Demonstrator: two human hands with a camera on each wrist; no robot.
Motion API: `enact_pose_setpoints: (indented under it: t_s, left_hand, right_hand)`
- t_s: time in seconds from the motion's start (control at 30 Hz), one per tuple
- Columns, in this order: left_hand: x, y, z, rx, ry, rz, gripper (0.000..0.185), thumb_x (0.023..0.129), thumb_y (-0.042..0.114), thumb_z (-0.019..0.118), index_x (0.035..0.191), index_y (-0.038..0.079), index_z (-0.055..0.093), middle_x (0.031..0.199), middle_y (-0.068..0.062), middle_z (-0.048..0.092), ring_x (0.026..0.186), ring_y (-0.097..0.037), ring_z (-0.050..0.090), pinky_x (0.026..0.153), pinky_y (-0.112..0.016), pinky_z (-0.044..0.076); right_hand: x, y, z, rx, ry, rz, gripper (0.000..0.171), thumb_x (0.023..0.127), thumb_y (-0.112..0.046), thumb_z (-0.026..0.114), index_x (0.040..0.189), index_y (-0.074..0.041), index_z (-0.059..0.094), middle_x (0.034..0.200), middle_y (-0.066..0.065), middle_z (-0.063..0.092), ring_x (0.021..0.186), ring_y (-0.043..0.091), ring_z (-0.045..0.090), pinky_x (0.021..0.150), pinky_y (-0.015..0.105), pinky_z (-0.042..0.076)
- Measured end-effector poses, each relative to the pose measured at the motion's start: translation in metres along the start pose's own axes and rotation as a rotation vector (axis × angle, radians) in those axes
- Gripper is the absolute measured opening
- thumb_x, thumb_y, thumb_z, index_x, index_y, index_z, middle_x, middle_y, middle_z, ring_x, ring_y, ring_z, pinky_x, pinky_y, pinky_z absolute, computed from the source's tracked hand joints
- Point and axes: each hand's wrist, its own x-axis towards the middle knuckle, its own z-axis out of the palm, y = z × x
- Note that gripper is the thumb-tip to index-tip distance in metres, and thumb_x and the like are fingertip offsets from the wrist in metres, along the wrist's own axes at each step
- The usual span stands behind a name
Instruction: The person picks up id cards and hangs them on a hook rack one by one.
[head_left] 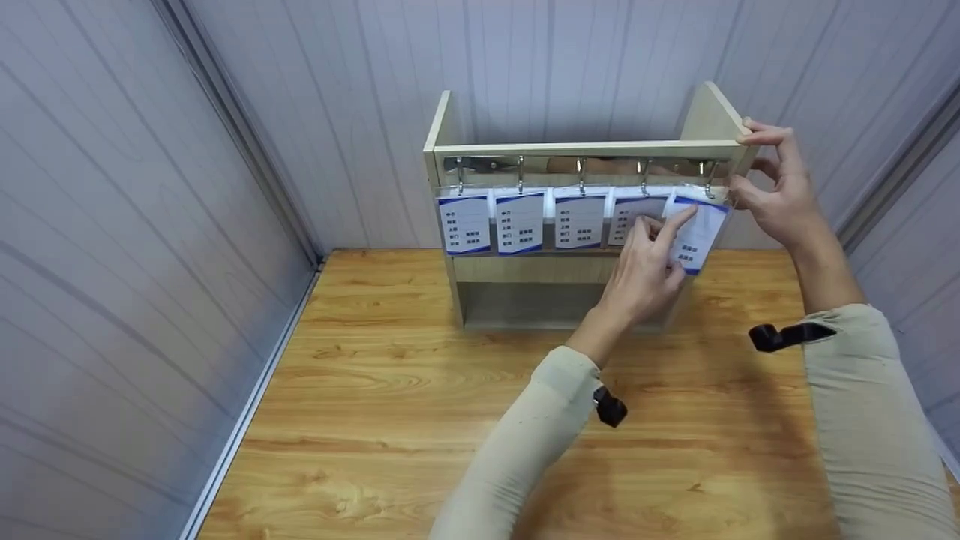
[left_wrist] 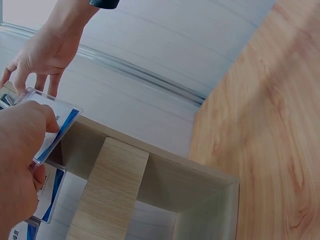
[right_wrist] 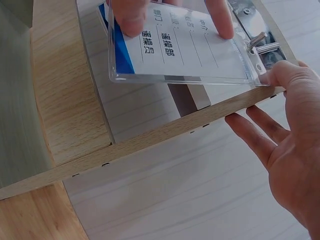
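Note:
A small wooden rack carries a row of clear-cased ID badges on metal hooks. The rightmost ID badge tilts out from the row, its top by the end hook. My left hand pinches this badge, with fingertips on its printed face; the left wrist view shows the badge's lower edge beside the fingers. At the rack's right side panel, my right hand grips the edge. Its thumb lies at the badge's top corner, while other fingers are on the panel's outer side.
Several more badges hang to the left, including a far-left badge. The rack has an open lower compartment and stands on a wood-grain table. Pale panelled walls rise behind and at both sides.

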Motion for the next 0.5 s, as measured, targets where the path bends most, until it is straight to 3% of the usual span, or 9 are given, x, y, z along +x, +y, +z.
enact_pose_setpoints:
  t_s: [0.17,0.33,0.5]
  left_hand:
    - [-0.004,-0.001,0.003,-0.019,-0.006,0.006,0.079,0.098,0.008,0.077,0.17,0.023,0.048,0.135,-0.011,0.059,0.121,-0.018,0.06,0.109,-0.02,0.049]
    - [-0.01,-0.003,0.006,-0.019,-0.019,0.021,0.077,0.098,0.008,0.078,0.168,0.021,0.05,0.137,-0.012,0.06,0.122,-0.019,0.061,0.109,-0.021,0.051]
    - [-0.017,-0.007,0.01,-0.019,-0.057,0.006,0.075,0.1,0.01,0.077,0.169,0.021,0.05,0.14,-0.011,0.059,0.123,-0.018,0.061,0.109,-0.022,0.051]
  right_hand:
    - [0.0,-0.001,-0.001,-0.011,-0.016,0.039,0.049,0.105,0.005,0.064,0.152,0.002,0.049,0.178,0.006,0.044,0.134,0.019,0.058,0.084,0.015,0.059]
    - [0.001,-0.001,-0.003,0.014,-0.043,0.072,0.052,0.106,0.002,0.064,0.155,-0.003,0.047,0.18,0.007,0.038,0.124,0.014,0.058,0.069,0.017,0.064]
    - [0.0,-0.001,-0.004,0.016,-0.049,0.081,0.051,0.107,-0.001,0.065,0.154,-0.006,0.048,0.181,0.002,0.038,0.124,0.012,0.059,0.072,0.018,0.065]
